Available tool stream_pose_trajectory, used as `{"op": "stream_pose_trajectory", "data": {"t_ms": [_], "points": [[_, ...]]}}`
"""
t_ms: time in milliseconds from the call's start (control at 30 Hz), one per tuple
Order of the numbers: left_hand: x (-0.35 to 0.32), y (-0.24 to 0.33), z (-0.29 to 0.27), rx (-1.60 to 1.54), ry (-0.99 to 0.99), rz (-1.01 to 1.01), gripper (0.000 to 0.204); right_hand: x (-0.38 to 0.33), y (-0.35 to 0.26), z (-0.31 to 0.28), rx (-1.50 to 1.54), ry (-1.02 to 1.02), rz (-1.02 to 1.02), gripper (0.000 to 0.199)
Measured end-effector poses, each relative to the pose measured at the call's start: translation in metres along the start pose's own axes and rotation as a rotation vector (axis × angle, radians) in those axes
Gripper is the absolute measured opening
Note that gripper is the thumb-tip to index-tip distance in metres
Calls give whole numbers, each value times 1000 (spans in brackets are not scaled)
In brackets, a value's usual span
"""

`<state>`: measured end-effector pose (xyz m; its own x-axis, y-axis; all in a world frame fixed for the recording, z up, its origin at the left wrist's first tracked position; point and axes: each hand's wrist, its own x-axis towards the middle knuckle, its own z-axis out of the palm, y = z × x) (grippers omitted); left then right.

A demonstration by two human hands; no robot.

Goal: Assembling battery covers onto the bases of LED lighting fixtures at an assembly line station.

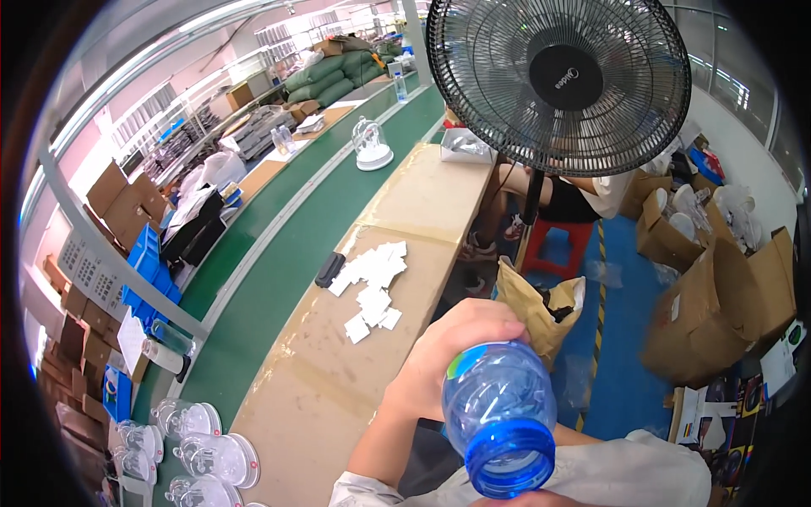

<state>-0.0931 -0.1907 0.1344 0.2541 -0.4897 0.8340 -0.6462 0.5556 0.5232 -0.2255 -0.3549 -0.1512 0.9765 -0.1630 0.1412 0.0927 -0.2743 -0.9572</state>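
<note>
My left hand point(460, 338) is wrapped round the upper end of a clear blue plastic bottle point(498, 393) with a green and blue label. The bottle is tilted, its blue-ringed mouth pointing down toward me at the lower edge. Behind the bottle, a short stretch of my right forearm point(576, 436) shows beyond a pale sleeve; the bottle hides that hand's fingers. On the tan worktable point(312, 397) left of my hand lies a loose pile of white square cards point(372, 279), with a small black object point(329, 269) beside it.
A large black fan point(562, 80) stands ahead, with a seated person point(574, 198) behind it. Clear domes on white bases point(215, 459) stand on the green conveyor point(296, 215) at left. An open paper sack point(541, 313) and cardboard boxes point(701, 313) are at right.
</note>
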Motion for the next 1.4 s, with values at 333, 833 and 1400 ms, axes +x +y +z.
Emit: {"op": "stream_pose_trajectory", "data": {"t_ms": [333,833,1400], "points": [[35,15,-20,375,-11,230,54,5,-14,1,-114,-32,-58,46],[74,16,-15,648,262,637,56,4,1,-5,-146,-122,-25,45],[89,17,-23,708,290,724,56,12,-6,2,-224,-128,-31,38]]}}
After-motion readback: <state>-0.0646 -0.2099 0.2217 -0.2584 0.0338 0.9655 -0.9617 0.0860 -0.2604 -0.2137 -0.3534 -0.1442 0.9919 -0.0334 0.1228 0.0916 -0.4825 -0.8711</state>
